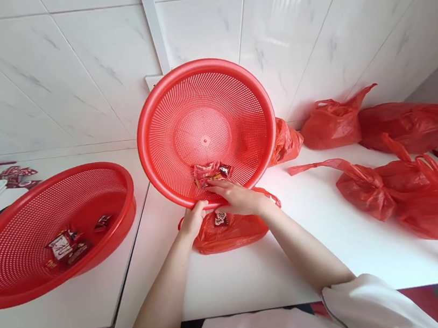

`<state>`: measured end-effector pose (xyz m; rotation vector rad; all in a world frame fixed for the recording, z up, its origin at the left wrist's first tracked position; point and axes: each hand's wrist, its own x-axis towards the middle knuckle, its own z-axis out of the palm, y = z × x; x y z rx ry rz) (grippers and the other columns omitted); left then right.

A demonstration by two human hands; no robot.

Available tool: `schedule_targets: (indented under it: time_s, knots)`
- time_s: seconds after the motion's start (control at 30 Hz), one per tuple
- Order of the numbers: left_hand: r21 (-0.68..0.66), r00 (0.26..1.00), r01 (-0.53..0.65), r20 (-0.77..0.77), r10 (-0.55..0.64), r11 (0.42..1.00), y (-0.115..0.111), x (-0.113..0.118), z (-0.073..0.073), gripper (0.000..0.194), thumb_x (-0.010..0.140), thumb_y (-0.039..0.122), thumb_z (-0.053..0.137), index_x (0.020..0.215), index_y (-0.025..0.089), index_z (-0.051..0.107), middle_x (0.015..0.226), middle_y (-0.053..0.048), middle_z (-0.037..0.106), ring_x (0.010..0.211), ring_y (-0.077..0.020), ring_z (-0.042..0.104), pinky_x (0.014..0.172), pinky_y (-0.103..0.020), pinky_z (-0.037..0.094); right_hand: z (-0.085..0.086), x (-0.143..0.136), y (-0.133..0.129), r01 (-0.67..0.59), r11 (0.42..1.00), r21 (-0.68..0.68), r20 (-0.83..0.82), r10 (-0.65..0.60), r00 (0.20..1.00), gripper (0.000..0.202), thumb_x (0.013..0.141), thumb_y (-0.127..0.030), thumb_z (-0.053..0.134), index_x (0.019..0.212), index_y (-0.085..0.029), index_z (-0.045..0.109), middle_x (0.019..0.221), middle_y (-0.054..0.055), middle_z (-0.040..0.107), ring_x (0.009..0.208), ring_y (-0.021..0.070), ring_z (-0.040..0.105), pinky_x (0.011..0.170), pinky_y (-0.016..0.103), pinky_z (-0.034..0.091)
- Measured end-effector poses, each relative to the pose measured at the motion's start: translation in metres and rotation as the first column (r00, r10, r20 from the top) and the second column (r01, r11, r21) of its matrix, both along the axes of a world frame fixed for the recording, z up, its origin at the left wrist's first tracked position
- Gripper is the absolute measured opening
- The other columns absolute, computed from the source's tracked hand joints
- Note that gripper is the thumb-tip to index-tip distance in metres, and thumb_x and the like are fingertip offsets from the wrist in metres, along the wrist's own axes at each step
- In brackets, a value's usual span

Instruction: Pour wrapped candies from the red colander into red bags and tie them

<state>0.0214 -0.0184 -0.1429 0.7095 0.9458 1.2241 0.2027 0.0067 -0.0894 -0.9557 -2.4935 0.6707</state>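
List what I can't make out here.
All in the head view:
Left hand: most of its fingers, hidden by the tilted basket.
Packets in that basket: exact number, partly covered by the right hand; fine print too small.
Bag beneath: its far side, hidden by the basket.
Bags at right: contents, hidden by red plastic.
Left basket: its far left end, cut off by the picture's edge.
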Motion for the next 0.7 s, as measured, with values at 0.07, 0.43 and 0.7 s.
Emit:
schedule_targets:
  time_s: [0.07,0.43,0.7]
  knots:
    - [0.036,0.999,0.034,0.018,-0.034,0.999,0.001,-0.001,0.001,0.034,0.071,0.020,0.061,0.105,0.014,0.066,0.105,-0.010,0.071,0.102,-0.0298,0.065,0.092,-0.046,0.050,0.001,0.002,0.000,-0.035,0.999,-0.021,-0.049,0.034,0.998,0.052,0.083,-0.021,0.063,0.133,-0.020,0.051,0.136,0.012,0.053,0.124,0.0264,0.051,0.102,0.042,0.041]
    - [0.070,0.995,0.090,0.039,-0.093,0.993,-0.001,-0.001,0.010,0.029,0.075,0.022,0.058,0.100,0.010,0.067,0.106,-0.013,0.070,0.104,-0.0312,0.065,0.097,-0.050,0.048,0.027,0.029,0.002,0.099,0.928,-0.358,-0.167,-0.168,0.972,0.032,0.083,-0.027,0.060,0.113,-0.018,0.064,0.083,0.002,0.071,0.074,0.0155,0.066,0.068,0.027,0.050]
    - [0.104,0.998,0.067,0.004,-0.067,0.992,-0.001,0.002,0.008,0.028,0.075,0.024,0.059,0.099,0.010,0.066,0.105,-0.013,0.071,0.104,-0.0311,0.064,0.096,-0.049,0.048,0.034,0.035,-0.001,0.046,0.934,-0.354,-0.079,-0.078,0.994,0.016,0.085,-0.028,0.056,0.089,-0.020,0.069,0.079,0.001,0.071,0.070,0.0143,0.065,0.066,0.025,0.049]
